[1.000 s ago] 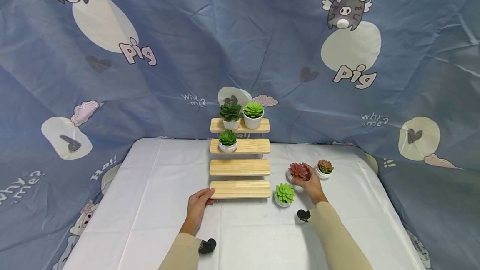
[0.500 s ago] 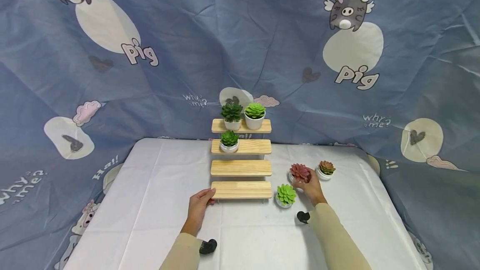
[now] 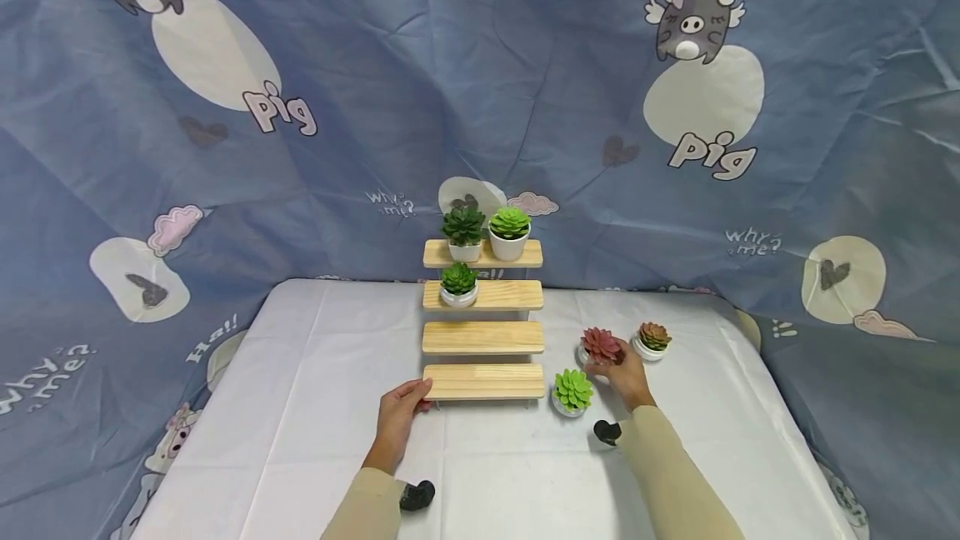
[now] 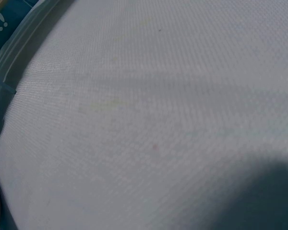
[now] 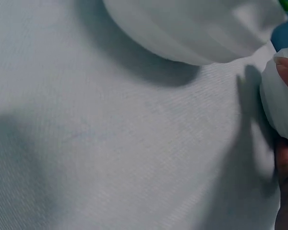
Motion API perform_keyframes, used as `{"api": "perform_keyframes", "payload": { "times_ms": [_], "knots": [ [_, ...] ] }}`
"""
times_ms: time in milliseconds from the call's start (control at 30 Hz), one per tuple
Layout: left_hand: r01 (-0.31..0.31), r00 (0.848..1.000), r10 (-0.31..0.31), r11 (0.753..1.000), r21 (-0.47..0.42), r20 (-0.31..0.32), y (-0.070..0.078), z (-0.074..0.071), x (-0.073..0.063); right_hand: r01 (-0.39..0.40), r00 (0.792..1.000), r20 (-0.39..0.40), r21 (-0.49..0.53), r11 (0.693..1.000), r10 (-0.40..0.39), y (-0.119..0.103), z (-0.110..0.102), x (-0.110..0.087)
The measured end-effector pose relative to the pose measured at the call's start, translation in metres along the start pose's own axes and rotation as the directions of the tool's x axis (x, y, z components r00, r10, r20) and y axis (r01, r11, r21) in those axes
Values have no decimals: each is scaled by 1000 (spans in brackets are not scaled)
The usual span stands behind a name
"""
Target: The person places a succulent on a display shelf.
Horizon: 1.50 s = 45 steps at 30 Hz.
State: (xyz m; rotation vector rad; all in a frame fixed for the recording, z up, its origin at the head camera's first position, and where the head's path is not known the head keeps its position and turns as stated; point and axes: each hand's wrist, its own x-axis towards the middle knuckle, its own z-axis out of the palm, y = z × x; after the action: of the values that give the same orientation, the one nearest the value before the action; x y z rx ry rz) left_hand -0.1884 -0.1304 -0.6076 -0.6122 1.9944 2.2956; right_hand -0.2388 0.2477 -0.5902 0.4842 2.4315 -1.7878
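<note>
My left hand (image 3: 399,413) pinches the left end of the lowest board of a four-tier wooden stand (image 3: 483,382). On the right, my right hand (image 3: 628,377) holds a red succulent (image 3: 600,344) by its white pot, which rests on or just over the cloth. The right wrist view shows thumb and fingers around that ribbed pot (image 5: 280,103). Nearer to me, a light green potted succulent (image 3: 572,390) stands just left of the right hand; a brownish-orange one (image 3: 653,337) stands just beyond it. Only a sliver of the left hand appears in its wrist view.
The top board bears a dark green succulent (image 3: 463,227) and a bright green one (image 3: 509,227), both potted. Another green succulent (image 3: 459,280) sits at the left of the second board. White cloth (image 3: 300,440) covers the table; a blue printed curtain (image 3: 480,90) hangs behind.
The view shifts slightly. Both hands keep their places, the left on the stand and the right at the red succulent's pot; no plant has visibly moved.
</note>
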Motion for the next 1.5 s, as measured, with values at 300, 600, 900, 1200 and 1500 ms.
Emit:
{"api": "perform_keyframes", "payload": {
  "times_ms": [300,600,900,1200,1500],
  "knots": [
    [-11,1000,11,999,-43,1,0,1,2,44,999,2,48,998,-45,-20,-5,-3],
    [-11,1000,11,999,-52,-7,-1,1,1,143,990,5,82,986,-144,-45,-5,-6],
    [1,1000,-1,1000,-21,-13,2,0,2,131,991,19,73,989,-133,-74,-2,-16],
    [10,1000,-10,1000,-16,-13,1,0,1,206,972,89,111,972,-216,-95,11,-21],
    [-9,1000,9,1000,-16,-7,0,1,1,355,921,124,126,926,-370,-113,30,-25]
  ]
}}
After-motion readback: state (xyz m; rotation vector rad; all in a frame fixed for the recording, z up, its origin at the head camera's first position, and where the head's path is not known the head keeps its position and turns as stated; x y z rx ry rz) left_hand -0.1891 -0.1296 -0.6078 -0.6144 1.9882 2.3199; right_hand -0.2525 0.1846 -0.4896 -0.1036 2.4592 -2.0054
